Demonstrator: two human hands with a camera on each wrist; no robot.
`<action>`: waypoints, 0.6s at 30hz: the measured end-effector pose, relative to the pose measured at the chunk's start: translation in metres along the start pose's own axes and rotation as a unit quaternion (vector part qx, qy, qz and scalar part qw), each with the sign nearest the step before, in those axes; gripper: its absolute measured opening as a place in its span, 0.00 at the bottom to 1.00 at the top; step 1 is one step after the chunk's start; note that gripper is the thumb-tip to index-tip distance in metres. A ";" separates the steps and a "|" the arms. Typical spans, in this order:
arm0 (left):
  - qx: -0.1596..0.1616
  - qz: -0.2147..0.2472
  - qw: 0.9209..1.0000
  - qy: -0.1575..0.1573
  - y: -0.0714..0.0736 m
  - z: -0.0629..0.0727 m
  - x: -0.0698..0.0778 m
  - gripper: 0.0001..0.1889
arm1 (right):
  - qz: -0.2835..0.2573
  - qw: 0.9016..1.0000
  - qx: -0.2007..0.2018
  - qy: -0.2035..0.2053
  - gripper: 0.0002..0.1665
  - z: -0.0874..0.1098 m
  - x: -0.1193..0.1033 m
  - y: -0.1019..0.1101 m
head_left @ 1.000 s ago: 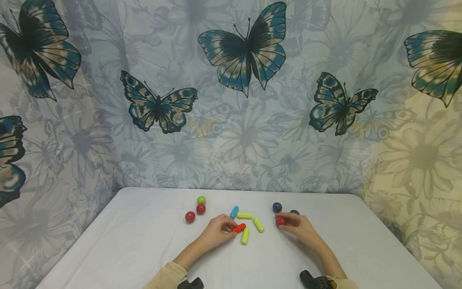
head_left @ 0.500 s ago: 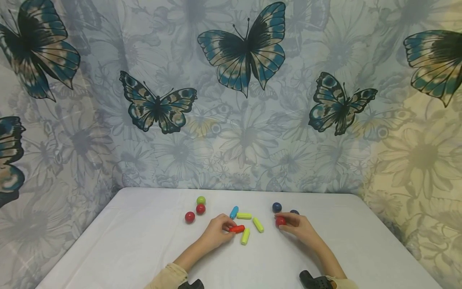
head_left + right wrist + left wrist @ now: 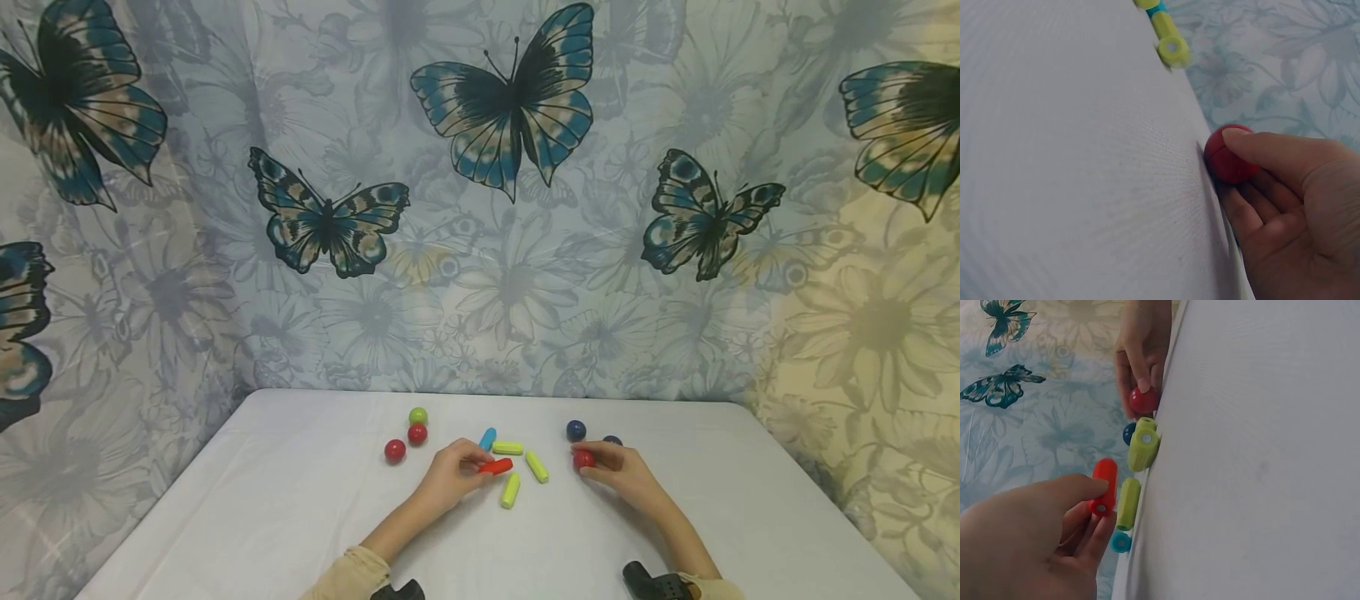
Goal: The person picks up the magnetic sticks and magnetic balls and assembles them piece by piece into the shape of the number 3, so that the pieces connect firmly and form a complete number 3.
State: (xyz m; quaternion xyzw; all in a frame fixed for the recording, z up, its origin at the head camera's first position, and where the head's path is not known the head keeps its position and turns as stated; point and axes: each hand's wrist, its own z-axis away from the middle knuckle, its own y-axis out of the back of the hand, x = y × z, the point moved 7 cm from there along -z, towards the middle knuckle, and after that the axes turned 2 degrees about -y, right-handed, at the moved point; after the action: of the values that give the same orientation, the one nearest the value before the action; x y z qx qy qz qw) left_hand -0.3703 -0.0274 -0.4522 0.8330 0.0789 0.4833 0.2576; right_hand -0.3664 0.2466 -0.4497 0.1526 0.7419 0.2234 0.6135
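My left hand (image 3: 450, 475) pinches a short red stick (image 3: 498, 467) between thumb and fingers. In the left wrist view the red stick (image 3: 1104, 487) is faceted, with a pale spot on its end, and looks raised above the table. Around it lie a blue stick (image 3: 488, 437), partly behind my fingers, and yellow-green sticks at the back (image 3: 507, 448), to the right (image 3: 537, 467) and in front (image 3: 510, 491). My right hand (image 3: 626, 477) holds a red ball (image 3: 582, 460), thumb on top in the right wrist view, low at the table surface.
Beyond my right hand sit two dark blue balls, one at the back (image 3: 576, 430) and one (image 3: 612, 440) partly hidden by the hand. Left of my left hand are a green ball (image 3: 418, 415) and two red balls (image 3: 395, 451). A white cloth covers the table (image 3: 262, 500).
My left hand first drew the red stick slightly left, then moved it forward, apart from the front yellow-green stick and nearer the back one. The right hand keeps its place on the red ball.
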 end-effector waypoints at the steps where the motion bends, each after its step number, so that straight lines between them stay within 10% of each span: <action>1: -0.002 0.010 1.000 0.001 0.000 0.000 0.001 0.10 | 0.001 1.000 0.000 0.000 0.25 0.000 0.000 0.000; 18: -0.091 0.099 0.991 -0.005 -0.029 0.009 0.035 0.09 | 0.001 1.000 0.000 0.004 0.24 0.000 -0.001 0.000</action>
State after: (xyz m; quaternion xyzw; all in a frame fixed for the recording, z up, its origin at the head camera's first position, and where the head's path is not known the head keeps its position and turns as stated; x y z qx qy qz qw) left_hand -0.3415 0.0081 -0.4438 0.8121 -0.0494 0.5073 0.2839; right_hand -0.3658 0.2460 -0.4492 0.1530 0.7444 0.2246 0.6099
